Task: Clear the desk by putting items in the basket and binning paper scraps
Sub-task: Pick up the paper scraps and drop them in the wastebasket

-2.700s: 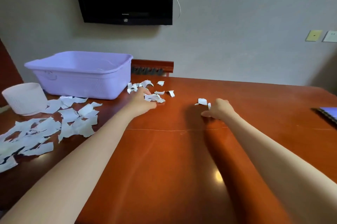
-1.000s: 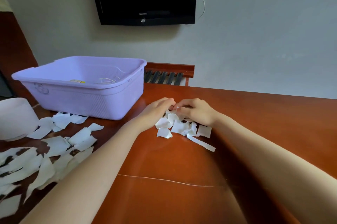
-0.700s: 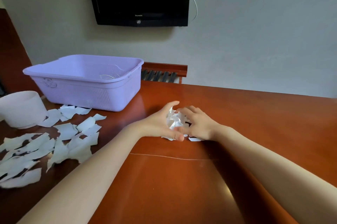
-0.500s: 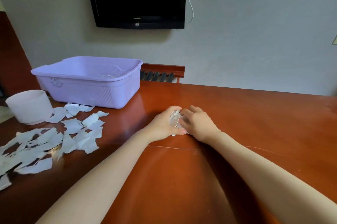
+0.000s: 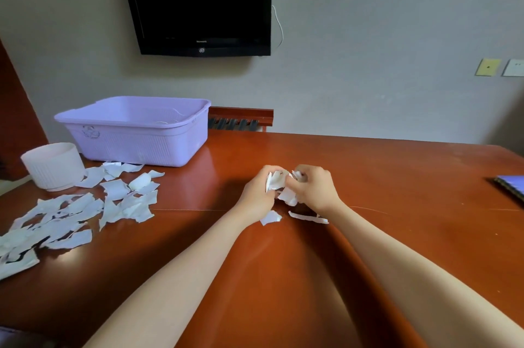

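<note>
Moved: the wad of scraps [image 5: 276,181] now sits lifted off the table [image 5: 397,177], two loose scraps [image 5: 270,217] lying under it;
Hands: left hand [image 5: 256,191] and right hand [image 5: 317,189] both curl round it;
Progress: likely early; a large scrap pile [image 5: 85,206] covers the left edge beside the white bin [image 5: 54,166]; basket [image 5: 136,132] behind it;
Room: glossy wooden top; dark television [image 5: 198,1] on the wall [image 5: 368,35]
</note>
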{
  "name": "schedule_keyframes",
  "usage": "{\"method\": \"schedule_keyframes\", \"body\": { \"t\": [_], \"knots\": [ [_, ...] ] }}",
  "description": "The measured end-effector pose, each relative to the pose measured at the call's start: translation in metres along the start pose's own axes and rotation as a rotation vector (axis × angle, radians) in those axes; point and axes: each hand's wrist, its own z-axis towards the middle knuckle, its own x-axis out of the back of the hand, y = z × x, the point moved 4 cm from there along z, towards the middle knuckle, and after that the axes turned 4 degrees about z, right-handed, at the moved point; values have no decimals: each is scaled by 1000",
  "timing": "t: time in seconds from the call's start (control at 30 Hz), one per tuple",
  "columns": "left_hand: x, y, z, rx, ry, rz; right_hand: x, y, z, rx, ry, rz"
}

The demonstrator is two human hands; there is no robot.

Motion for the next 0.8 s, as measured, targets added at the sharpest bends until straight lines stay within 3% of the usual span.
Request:
{"method": "schedule_keyframes", "body": {
  "t": [0.17,0.27,0.53,0.67,0.8],
  "knots": [
    [7,14,0,70,112,112,28,2,0,-124,135,116],
    [16,22,-3,71,164,273,36,10,2,-204,33,140],
    [1,18,-8,63,-152,603,34,22,-2,-360,49,-200],
    [-9,11,-4,99,-260,681,26,20,0,-262,85,-371],
    [-10,13,1,123,-301,656,20,15,3,-86,9,-561]
  ]
}}
